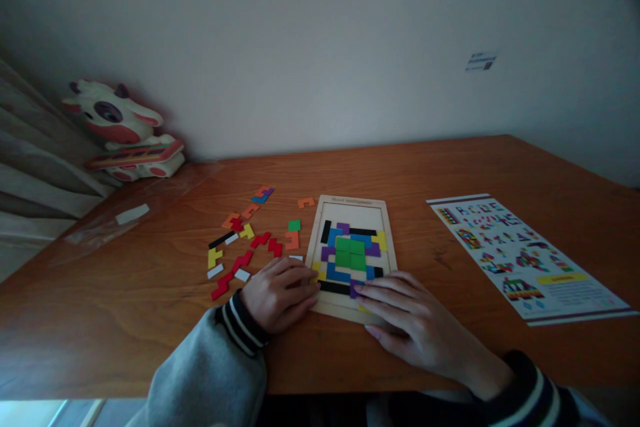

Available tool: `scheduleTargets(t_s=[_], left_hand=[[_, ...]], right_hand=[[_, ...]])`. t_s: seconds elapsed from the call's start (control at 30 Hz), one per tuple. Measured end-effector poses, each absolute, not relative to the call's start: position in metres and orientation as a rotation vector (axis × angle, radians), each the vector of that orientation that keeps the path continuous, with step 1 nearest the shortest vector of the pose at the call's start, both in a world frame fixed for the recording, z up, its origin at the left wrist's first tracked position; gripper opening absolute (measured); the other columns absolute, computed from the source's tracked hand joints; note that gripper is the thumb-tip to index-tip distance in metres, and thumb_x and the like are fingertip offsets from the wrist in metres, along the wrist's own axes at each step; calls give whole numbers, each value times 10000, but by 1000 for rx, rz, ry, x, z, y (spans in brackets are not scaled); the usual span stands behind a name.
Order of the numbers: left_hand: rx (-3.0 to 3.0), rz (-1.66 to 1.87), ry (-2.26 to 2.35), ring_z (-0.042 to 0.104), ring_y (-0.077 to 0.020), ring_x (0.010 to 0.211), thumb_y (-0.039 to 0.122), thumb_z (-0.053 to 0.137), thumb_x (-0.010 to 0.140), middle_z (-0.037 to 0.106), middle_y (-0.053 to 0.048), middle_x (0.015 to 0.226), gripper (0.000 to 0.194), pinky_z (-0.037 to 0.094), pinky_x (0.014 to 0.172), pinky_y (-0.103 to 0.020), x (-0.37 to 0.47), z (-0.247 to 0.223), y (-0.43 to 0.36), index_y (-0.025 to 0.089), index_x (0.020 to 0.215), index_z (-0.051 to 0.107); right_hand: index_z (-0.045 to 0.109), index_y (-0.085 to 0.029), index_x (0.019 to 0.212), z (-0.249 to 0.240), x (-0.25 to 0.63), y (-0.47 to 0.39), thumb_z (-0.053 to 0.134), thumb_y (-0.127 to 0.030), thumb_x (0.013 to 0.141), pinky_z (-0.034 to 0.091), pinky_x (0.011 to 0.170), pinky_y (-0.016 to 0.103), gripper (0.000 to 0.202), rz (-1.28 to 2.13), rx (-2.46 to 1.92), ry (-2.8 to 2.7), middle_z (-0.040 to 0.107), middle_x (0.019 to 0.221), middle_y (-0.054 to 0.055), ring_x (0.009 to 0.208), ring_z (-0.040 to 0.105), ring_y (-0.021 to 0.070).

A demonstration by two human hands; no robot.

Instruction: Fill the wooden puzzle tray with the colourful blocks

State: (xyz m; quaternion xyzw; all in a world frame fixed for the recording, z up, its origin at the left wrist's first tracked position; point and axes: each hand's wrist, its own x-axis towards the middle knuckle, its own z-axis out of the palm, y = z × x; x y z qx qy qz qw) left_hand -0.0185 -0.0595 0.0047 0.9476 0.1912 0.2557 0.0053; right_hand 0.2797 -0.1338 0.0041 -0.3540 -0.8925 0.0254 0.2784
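Note:
A wooden puzzle board point(323, 213) lies flat on the table in front of me. On it, green squares point(350, 253) form the centre, ringed by blue, purple, black and yellow pieces. My right hand point(407, 313) rests over the board's lower right corner, fingers stretched out across a purple piece point(354, 289) and beside a yellow piece point(363, 309). My left hand point(283, 293) lies at the board's lower left edge with fingers loosely bent. Its fingertips are near a yellow piece point(316, 268) and a long black piece point(334, 287); nothing shows in its grasp.
Loose red point(243, 260), orange point(293, 240), yellow, white and black pieces are scattered left of the board. A printed pattern sheet point(565, 293) lies on the right. A cow-shaped toy keyboard point(135, 157) stands at the back left, near clear plastic wrap point(95, 230) and a curtain point(30, 147).

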Motion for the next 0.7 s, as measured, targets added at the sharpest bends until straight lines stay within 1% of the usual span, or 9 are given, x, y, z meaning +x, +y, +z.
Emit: scheduleTargets(t_s=[0.2,0.33,0.57,0.7], left_hand=[[2958,803,604,620,-232,1013,245,578,942,711,-92,1113,218,561,887,-406,-19,4,-60,195,1102,718],[2956,801,606,619,-229,1012,246,585,942,712,-81,1116,215,559,896,-405,-19,6,-60,203,1106,717],[2965,804,593,625,-230,993,240,577,944,719,-79,1096,207,565,877,-400,-17,9,-61,202,1084,725],[2964,797,626,621,-224,1003,249,591,938,712,-73,1102,199,553,896,-396,-19,5,-61,220,1084,723]], right_hand=[[592,-176,1335,4,274,-132,573,-312,957,457,1037,448,401,8,-976,-2425,663,1320,91,1214,604,236],[581,-181,1351,4,265,-129,574,-364,958,421,1076,457,434,22,-1017,-2383,655,1334,88,1226,597,232],[621,-206,1289,3,262,-129,559,-364,974,361,1108,443,358,48,-966,-2387,694,1279,46,1217,607,209],[621,-212,1284,2,262,-130,563,-359,973,365,1102,437,349,50,-955,-2402,696,1276,42,1200,617,207]])
